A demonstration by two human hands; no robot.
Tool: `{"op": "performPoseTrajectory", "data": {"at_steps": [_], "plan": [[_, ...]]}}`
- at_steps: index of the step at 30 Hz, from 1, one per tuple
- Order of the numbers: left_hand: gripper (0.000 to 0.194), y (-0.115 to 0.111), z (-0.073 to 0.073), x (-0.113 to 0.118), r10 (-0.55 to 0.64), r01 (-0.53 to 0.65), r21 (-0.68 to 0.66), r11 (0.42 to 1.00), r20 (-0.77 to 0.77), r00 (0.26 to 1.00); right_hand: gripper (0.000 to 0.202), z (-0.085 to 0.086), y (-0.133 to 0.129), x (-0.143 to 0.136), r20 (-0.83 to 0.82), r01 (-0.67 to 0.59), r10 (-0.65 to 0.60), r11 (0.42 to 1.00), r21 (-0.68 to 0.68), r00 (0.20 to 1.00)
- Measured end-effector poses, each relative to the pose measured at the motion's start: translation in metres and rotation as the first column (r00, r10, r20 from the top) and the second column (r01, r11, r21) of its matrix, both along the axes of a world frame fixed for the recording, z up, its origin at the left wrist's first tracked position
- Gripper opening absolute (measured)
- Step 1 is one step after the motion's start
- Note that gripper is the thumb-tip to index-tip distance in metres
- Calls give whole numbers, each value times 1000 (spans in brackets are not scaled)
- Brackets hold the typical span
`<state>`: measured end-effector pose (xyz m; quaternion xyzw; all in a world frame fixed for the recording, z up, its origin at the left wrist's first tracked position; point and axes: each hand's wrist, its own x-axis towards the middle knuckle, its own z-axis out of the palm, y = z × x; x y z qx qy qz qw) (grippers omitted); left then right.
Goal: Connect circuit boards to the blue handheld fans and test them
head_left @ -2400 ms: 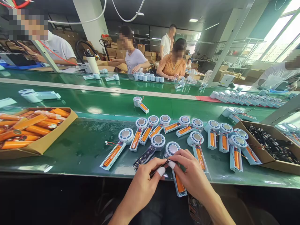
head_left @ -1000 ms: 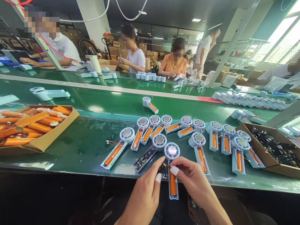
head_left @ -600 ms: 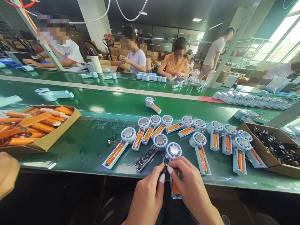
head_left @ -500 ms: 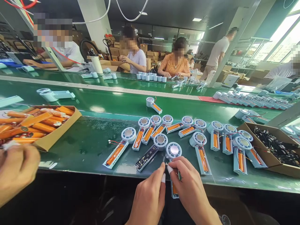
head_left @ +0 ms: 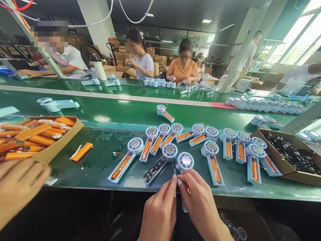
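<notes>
My left hand [head_left: 160, 207] and my right hand [head_left: 202, 201] meet at the table's front edge, fingertips pinched together on a tiny wire connector [head_left: 177, 176]. White covers wrap some of my fingertips. Directly beyond them lies a pale blue handheld fan [head_left: 185, 162], its round head up and its handle mostly hidden under my right hand. Left of it, another fan [head_left: 170, 152] has a black circuit board [head_left: 154, 170] on its handle. Around these lie several more fans with orange batteries in their open handles, such as one fan [head_left: 212, 147] to the right.
A co-worker's blurred hand [head_left: 21, 184] is at the left, by a carton [head_left: 62, 140] of orange batteries. One loose battery [head_left: 81, 152] lies beside that carton. A carton [head_left: 278, 164] of small black parts stands at right. Co-workers sit across the green conveyor [head_left: 120, 107].
A loose orange battery now lies on the table beside the left carton. The co-worker's hand there has spread its fingers. My hands stay pinched at nearly the same spot; the view has shifted slightly.
</notes>
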<state>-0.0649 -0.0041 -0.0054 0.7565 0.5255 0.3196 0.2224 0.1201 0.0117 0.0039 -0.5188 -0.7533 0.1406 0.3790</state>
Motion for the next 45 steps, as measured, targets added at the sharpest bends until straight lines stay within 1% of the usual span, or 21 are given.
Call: {"op": "performPoseTrajectory", "data": {"at_steps": [1,2,3,5,9,11,13,19,21,22,24,26,27,29,31,32,36,38,40,43,45], "plan": [[45,-3,-4,21,31,-31,52,998,1,1000,20,2,2,4,-22,-28,27,999,-41,999],[47,-4,-6,35,16,-14,115,993,-16,1000,19,5,5,8,-51,-63,58,994,-90,997],[48,-3,-5,41,-1,4,159,987,-18,1000,18,7,8,12,-86,-101,89,985,-140,992],[50,2,3,37,-65,63,192,979,5,998,14,13,15,22,-156,-177,144,959,-220,977],[48,12,20,19,-167,156,119,981,92,982,22,21,21,35,-207,-334,287,908,-252,935],[50,14,23,17,-186,178,78,981,107,977,23,22,22,37,-188,-370,330,895,-249,925],[52,15,22,18,-202,197,56,979,110,973,22,22,22,36,-166,-361,328,901,-242,930],[51,16,17,19,-209,205,45,978,114,971,21,21,21,32,-120,-292,269,924,-248,956],[47,16,17,21,-186,184,29,983,135,973,21,21,20,32,-180,-271,223,910,-314,958],[45,14,17,24,-167,166,16,986,152,974,22,22,18,32,-249,-278,194,887,-369,949],[40,12,16,31,-111,118,-23,993,209,972,29,23,14,31,-437,-341,117,808,-481,892],[42,8,14,40,-51,80,-92,993,280,959,36,25,11,31,-592,-397,8,749,-531,806],[43,7,12,43,-24,69,-132,989,314,949,38,25,10,31,-631,-403,-37,741,-537,775],[43,7,10,49,3,71,-189,979,366,930,38,26,9,32,-658,-375,-91,760,-530,747],[42,8,7,50,20,62,-195,979,395,919,36,24,10,33,-681,-365,-114,775,-517,723],[41,10,5,50,41,41,-196,980,399,916,34,23,11,34,-709,-377,-133,770,-514,693],[41,18,0,52,133,-37,-266,963,352,926,34,14,12,33,-840,-488,-228,727,-483,492],[43,21,0,56,119,8,-341,940,350,929,37,11,10,33,-875,-526,-220,726,-443,432],[44,22,4,60,78,144,-439,887,449,890,38,10,6,34,-880,-524,-185,743,-417,437],[44,23,16,64,75,377,-498,781,674,735,36,11,-3,40,-852,-497,-110,771,-398,512],[40,22,23,67,166,433,-523,734,757,632,35,11,-8,43,-822,-487,-44,787,-379,568]]}}
